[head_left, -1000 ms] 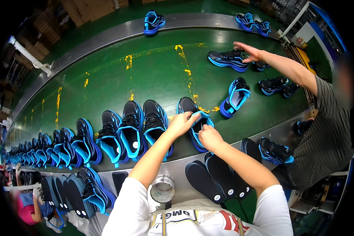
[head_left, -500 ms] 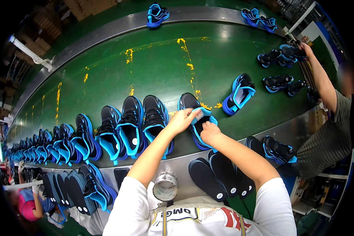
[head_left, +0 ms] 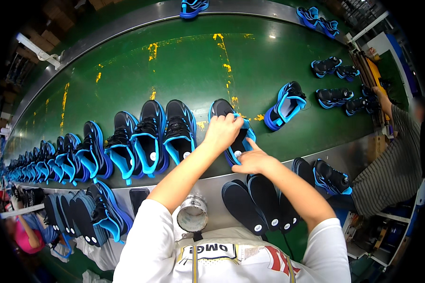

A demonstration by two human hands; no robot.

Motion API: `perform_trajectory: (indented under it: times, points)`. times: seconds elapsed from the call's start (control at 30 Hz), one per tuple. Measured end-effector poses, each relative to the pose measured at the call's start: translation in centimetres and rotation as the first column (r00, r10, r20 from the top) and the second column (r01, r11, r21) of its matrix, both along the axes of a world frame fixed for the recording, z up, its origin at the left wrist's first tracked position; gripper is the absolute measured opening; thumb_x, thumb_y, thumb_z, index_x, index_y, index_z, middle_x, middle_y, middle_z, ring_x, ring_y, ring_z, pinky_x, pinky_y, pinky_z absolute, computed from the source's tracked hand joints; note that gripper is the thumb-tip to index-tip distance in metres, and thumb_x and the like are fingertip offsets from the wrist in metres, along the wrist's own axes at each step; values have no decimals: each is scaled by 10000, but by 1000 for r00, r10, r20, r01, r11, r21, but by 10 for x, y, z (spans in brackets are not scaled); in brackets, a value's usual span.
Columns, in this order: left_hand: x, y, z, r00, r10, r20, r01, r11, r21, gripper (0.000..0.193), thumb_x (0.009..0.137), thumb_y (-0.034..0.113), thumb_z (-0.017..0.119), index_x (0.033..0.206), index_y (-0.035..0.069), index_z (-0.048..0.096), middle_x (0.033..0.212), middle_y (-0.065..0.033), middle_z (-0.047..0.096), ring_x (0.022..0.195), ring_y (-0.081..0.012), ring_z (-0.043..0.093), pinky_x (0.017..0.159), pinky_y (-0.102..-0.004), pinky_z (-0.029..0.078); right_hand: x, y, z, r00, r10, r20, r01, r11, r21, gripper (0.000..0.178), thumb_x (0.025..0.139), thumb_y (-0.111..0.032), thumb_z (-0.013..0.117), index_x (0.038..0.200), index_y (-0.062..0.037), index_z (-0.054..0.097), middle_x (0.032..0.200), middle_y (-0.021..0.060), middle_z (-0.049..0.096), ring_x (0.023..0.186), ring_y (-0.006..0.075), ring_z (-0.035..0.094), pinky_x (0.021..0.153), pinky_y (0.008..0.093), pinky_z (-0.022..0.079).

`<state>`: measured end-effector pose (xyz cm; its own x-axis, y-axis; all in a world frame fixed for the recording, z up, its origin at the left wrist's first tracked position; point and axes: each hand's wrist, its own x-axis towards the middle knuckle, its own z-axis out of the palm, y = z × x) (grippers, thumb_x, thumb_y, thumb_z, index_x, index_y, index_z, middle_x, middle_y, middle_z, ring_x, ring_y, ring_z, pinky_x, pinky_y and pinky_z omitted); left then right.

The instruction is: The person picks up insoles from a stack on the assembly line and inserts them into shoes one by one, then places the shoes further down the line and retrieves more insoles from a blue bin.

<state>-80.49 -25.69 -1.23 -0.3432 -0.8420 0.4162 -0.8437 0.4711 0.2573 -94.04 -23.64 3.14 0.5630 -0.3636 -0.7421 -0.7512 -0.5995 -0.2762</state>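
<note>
While your two hands work the one shoe at the belt's near edge, here is how things stand:

Left hand: your left hand (head_left: 223, 132) lies over the top of the black and blue shoe (head_left: 231, 132), fingers curled together and pressed down on its opening; whether they pinch anything inside it cannot be told.

Right hand: your right hand (head_left: 252, 161) sits just below at the shoe's near end, thumb up against its blue side and fingers spread flat by the heel, steadying more than gripping.

Shoe in hand: it rests on the green conveyor belt (head_left: 184, 70), directly under your fingers, heel toward you.

Done, by the look of it: the row of matching shoes (head_left: 146, 137) just left of your left fingers stands lined up, each with a pale round tag at the heel.

Left to do: the tilted shoe (head_left: 284, 104) beyond and right of your right fingers lies on its side, and dark insoles (head_left: 257, 207) lie stacked beneath your right wrist, so I judge more shoes await.

Nearby: another person's hand (head_left: 380, 92) reaches far right of yours, among loose pairs.
</note>
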Motion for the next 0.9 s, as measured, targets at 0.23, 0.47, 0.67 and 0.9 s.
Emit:
perform_trajectory:
  times: [0.23,0.47,0.67,0.9]
  points:
    - [8,1,0,1000,-15,18,13,991,134,274,680,231,634,767,66,432,715,-76,470,622,-251,543,530,-363,400,-25,45,-15,702,-62,709,521,723,-453,181,722,-178,577,778,-6,596,1087,215,485,1035,326,457,949,483,242]
    - [19,41,15,996,-65,-59,62,997,-48,150,702,127,608,782,54,504,654,-51,441,550,-200,492,503,-320,351,-50,109,-37,192,-626,756,789,556,261,183,776,-87,586,947,-23,602,1215,252,394,964,266,552,751,280,448]
    - [39,61,41,773,264,-577,48,882,468,115,810,114,536,761,20,493,648,-44,440,560,-134,425,518,-246,359,-32,114,-46,209,-450,868,767,626,140,194,744,-87,610,936,-63,598,1164,245,434,1014,355,491,801,337,443]
    - [23,8,96,389,475,-789,424,668,612,172,866,191,420,742,73,408,796,-17,532,483,-24,294,438,-169,260,-9,81,-34,302,-615,728,590,721,364,573,816,-217,523,1269,-6,243,1279,258,274,1216,367,250,992,374,225]
